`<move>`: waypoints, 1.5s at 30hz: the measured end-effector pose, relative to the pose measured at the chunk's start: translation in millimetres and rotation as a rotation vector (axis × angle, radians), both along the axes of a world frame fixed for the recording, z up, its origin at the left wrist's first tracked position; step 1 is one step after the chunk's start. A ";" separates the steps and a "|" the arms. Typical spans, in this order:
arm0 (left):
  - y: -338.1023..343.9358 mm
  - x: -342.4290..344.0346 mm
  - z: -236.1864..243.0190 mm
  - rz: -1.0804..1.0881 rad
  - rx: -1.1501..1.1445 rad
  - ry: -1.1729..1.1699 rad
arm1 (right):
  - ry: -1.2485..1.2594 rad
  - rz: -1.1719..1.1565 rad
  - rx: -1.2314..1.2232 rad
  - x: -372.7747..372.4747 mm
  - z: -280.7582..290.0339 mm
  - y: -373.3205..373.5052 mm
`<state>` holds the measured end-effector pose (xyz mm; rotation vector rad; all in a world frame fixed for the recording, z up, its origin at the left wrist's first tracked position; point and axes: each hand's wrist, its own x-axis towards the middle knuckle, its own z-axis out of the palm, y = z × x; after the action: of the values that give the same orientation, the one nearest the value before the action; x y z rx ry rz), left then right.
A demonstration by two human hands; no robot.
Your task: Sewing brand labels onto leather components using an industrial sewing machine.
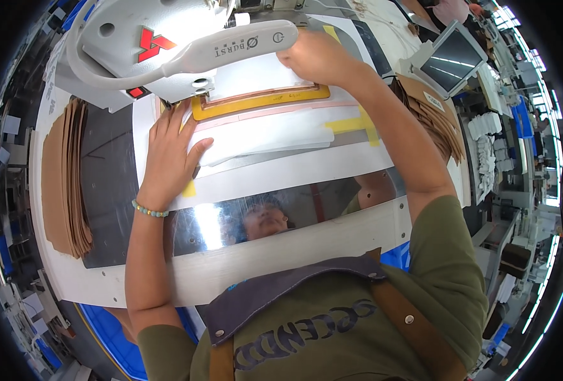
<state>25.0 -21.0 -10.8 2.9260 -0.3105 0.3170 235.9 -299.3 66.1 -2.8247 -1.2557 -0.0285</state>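
My left hand [170, 149] lies flat with its fingers stretched out, touching the left end of a yellow frame [262, 109] with a brown inner edge. At the frame's far right, my right hand [322, 60] is curled and slightly blurred. What its fingers hold, if anything, is hidden, partly by the grey lamp head [237, 49]. White material [249, 75] shows inside the frame. In front of the frame a loose white sheet [272, 134] lies on the work surface, with yellow tape [350, 123] at its right.
A white machine head [119, 38] overhangs the work at upper left. Stacked brown pieces lie at the left [62, 181], and another brown stack [424, 111] lies at the right below a screen [449, 60]. A shiny metal plate [294, 206] runs along the near side.
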 end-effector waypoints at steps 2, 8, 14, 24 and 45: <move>0.5 -0.6 1.0 0.002 0.005 0.007 | 0.129 -0.003 0.211 0.2 5.9 8.0; -2.8 2.1 3.7 -0.019 -0.047 -0.019 | 0.926 0.048 0.611 -8.1 -28.4 59.0; -3.6 3.3 1.0 -0.015 -0.038 -0.006 | 0.880 0.019 0.610 -34.9 -41.9 96.5; 25.8 -3.0 24.8 0.072 -0.152 -0.191 | 0.271 0.058 0.768 -64.9 -31.1 -4.4; 332.8 -76.6 26.5 1.068 -0.131 -0.247 | 0.169 0.095 0.815 -62.8 -43.9 -31.2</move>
<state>-51.6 311.8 15.7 2.6234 1.2207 0.7788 173.1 -330.5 22.1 -2.0233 -1.0226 -0.2336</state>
